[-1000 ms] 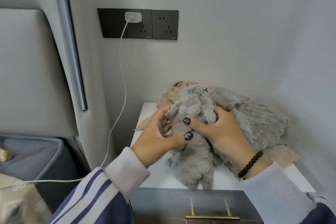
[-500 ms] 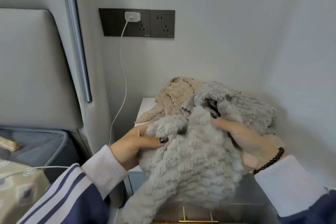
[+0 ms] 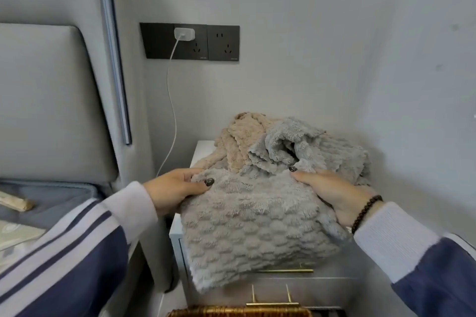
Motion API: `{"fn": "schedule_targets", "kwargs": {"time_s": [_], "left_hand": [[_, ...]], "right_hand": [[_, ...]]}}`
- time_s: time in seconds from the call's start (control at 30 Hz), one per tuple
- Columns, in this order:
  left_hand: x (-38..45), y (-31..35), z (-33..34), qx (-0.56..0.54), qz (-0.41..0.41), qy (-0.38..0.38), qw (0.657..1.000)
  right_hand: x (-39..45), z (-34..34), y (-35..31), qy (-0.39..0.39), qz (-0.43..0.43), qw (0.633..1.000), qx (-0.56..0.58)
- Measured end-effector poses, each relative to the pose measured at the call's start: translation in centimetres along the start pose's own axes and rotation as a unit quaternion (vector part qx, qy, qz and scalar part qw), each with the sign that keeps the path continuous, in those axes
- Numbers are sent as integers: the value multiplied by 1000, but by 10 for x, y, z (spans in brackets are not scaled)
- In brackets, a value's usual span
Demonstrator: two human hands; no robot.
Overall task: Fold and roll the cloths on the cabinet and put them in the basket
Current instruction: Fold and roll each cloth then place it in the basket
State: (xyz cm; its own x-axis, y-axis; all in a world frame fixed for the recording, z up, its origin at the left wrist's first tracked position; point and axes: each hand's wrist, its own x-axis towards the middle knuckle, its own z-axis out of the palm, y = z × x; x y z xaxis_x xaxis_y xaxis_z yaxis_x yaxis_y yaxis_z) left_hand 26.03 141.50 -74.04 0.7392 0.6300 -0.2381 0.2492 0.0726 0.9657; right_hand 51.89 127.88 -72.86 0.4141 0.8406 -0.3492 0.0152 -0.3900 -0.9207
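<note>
Grey walls (image 3: 334, 46) meet in the corner where your white cabinet (image 3: 202, 147) stands, a padded grey headboard (image 3: 51, 100) rising to its left. You hold the grey cloth (image 3: 252, 224) spread between both hands at the cabinet's front edge, its lower half draping down over the drawer fronts and part of a brass handle (image 3: 273, 302). Your left hand (image 3: 172, 189) pinches the cloth's upper left corner, thumb on top; your right hand (image 3: 332, 195), a dark bead bracelet (image 3: 365, 210) at its wrist, grips the upper right edge with its fingers curled into the pile. Behind the cloth, a second grey cloth (image 3: 332, 152) and a beige cloth (image 3: 239, 139) lie heaped on the cabinet top, touching each other. Below, the woven basket's rim (image 3: 239, 312) shows at the frame's bottom edge, directly under the hanging cloth. On the wall, a white charger (image 3: 184, 33) sits in a black socket panel (image 3: 190, 41), its cable (image 3: 171, 110) trailing down beside the cabinet.
</note>
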Motion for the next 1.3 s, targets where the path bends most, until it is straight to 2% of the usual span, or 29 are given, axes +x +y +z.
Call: {"fn": "schedule_targets", "kwargs": {"time_s": [0.07,0.13,0.2,0.27,0.33,0.4,0.47,0.53,0.6,0.67,0.77,0.9,1.17,1.3], "left_hand": [[11,27,-6,96,8,57,994],[19,63,-16,170,42,140,975],[14,109,-19,178,113,208,955],[1,148,-23,115,187,253,942],[-15,169,-26,76,246,255,932],[-32,167,-28,76,284,232,927],[-41,143,-27,98,281,202,933],[-47,101,-23,107,259,169,945],[-49,50,-16,87,217,137,962],[-48,-4,-12,72,164,123,976],[-49,-62,-7,67,102,107,987],[-52,-86,1,67,62,88,992],[-43,-85,5,91,101,122,983],[-43,-84,6,81,99,110,986]], "right_hand": [[9,-1,-19,74,-32,993,-86],[9,-6,-53,113,-98,984,-101],[-3,-18,-98,131,-194,971,-42],[-25,-30,-135,132,-295,945,46],[-47,-39,-154,97,-356,924,96],[-62,-47,-151,63,-384,918,69],[-74,-50,-126,30,-398,917,12],[-80,-47,-86,19,-378,919,-110],[-79,-39,-40,9,-307,921,-241],[-72,-30,7,-11,-234,927,-292],[-56,-18,62,-47,-161,935,-313],[-49,-15,73,-124,-104,943,-290],[-43,-17,70,-123,-128,951,-253],[-43,-23,71,-139,-114,955,-235]]}}
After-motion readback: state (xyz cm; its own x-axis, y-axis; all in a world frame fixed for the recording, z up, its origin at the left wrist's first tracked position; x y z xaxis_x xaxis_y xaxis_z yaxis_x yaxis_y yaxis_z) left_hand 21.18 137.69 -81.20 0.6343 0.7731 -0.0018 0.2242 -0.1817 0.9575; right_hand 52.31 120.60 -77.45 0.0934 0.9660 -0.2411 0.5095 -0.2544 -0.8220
